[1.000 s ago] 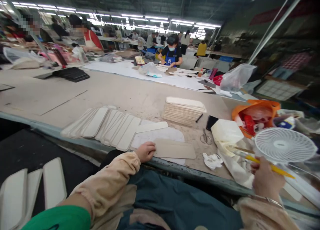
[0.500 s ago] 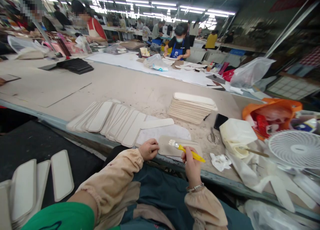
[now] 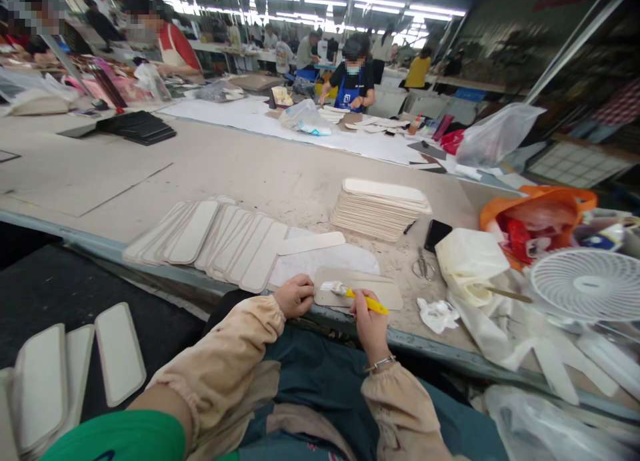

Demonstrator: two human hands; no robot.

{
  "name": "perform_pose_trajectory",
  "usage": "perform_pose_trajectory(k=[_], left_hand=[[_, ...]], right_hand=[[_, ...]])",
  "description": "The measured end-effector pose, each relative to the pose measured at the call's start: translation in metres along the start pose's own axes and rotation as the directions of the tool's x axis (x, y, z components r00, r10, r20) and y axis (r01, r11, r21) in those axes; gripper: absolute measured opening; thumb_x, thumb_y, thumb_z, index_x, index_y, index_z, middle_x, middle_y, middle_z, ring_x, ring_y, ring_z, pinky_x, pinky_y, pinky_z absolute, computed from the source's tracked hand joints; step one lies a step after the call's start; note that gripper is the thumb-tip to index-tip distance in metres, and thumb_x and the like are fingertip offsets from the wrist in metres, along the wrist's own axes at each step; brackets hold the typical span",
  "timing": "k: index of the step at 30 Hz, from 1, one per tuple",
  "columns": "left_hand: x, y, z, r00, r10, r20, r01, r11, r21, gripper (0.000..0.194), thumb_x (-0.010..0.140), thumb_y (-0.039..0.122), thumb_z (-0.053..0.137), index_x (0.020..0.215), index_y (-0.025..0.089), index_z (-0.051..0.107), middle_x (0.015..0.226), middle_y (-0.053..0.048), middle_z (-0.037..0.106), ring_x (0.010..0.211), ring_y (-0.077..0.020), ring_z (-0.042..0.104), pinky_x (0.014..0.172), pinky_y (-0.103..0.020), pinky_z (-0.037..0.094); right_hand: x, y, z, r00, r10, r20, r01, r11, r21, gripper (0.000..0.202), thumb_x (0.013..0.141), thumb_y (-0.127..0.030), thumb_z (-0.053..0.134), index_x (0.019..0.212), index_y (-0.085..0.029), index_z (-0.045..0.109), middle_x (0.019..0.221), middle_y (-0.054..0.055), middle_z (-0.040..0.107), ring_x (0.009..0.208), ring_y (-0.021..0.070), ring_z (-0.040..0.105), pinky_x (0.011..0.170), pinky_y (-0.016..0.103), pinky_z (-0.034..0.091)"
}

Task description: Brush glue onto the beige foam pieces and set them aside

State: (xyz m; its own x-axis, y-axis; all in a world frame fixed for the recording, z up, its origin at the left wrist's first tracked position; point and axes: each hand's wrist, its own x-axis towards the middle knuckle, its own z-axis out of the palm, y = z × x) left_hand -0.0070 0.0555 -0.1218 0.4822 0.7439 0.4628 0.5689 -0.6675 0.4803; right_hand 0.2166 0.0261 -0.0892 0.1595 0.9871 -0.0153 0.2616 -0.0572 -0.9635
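My right hand (image 3: 371,321) is closed around the yellow handle of a paintbrush (image 3: 363,297). Its bristles touch a grey-beige rounded panel (image 3: 370,289) at the table's front edge, and a white smear shows beside them. My left hand (image 3: 295,296) rests at the panel's left end with fingers curled; whether they pinch its edge is hard to make out. Under the panel and behind it lies a pale sheet (image 3: 345,259) with a narrow cream strip (image 3: 313,243) across it. To the left, several cream-faced rounded panels (image 3: 193,234) overlap in a row.
A tall stack of panels (image 3: 380,211) stands behind the work. Rightward are scissors (image 3: 423,265), a phone (image 3: 438,235), a cut-open white jug (image 3: 473,257), crumpled tissue (image 3: 437,314), an orange bag (image 3: 540,221) and a white fan (image 3: 590,284). More panels (image 3: 119,354) lie at lower left. A co-worker (image 3: 350,81) stands opposite.
My right hand has moved the paintbrush down and left onto the panel, where a white smear now shows. My left hand stays at the panel's left end. The view has shifted slightly.
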Motion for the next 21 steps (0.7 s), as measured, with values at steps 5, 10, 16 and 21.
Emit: perform_pose_trajectory(k=[5,10,16,21], left_hand=[[0.0,0.0,-0.001,1.0,0.007,0.014,-0.007,1.0,0.003,0.018,0.075,0.013,0.051,0.077,0.018,0.067,0.085,-0.009,0.06,0.088,-0.02,0.058,0.08,-0.034,0.051],[0.0,-0.001,-0.001,1.0,0.028,0.007,-0.028,1.0,-0.005,0.018,0.075,0.012,0.051,0.078,0.018,0.067,0.085,-0.008,0.06,0.088,-0.0196,0.058,0.08,-0.034,0.051],[0.0,0.0,-0.002,1.0,-0.001,0.025,0.001,1.0,0.007,0.018,0.074,0.013,0.05,0.077,0.019,0.067,0.083,-0.008,0.06,0.088,-0.0197,0.058,0.08,-0.035,0.051],[0.0,0.0,-0.002,1.0,0.01,0.004,-0.01,1.0,-0.004,0.018,0.074,0.012,0.049,0.076,0.018,0.066,0.085,-0.008,0.06,0.088,-0.0196,0.058,0.081,-0.035,0.051]], right_hand=[[0.012,0.012,-0.039,0.985,-0.008,-0.171,-0.015,0.991,-0.133,0.041,0.085,-0.057,0.046,0.085,-0.018,0.058,0.055,-0.002,0.055,0.053,0.016,0.052,0.057,0.028,0.041],[0.02,0.02,-0.077,0.95,-0.023,-0.312,-0.059,0.966,-0.251,0.045,0.084,-0.06,0.044,0.085,-0.017,0.058,0.056,0.0,0.057,0.056,0.018,0.055,0.062,0.03,0.042],[0.009,0.009,-0.07,0.934,-0.041,-0.354,-0.029,0.981,-0.19,0.044,0.083,-0.06,0.047,0.087,-0.017,0.056,0.056,-0.001,0.056,0.053,0.016,0.053,0.058,0.028,0.042],[-0.007,-0.007,-0.018,0.993,0.025,-0.112,-0.014,0.995,0.103,0.036,0.085,-0.055,0.05,0.086,-0.019,0.054,0.056,-0.004,0.052,0.046,0.012,0.045,0.048,0.025,0.038]])
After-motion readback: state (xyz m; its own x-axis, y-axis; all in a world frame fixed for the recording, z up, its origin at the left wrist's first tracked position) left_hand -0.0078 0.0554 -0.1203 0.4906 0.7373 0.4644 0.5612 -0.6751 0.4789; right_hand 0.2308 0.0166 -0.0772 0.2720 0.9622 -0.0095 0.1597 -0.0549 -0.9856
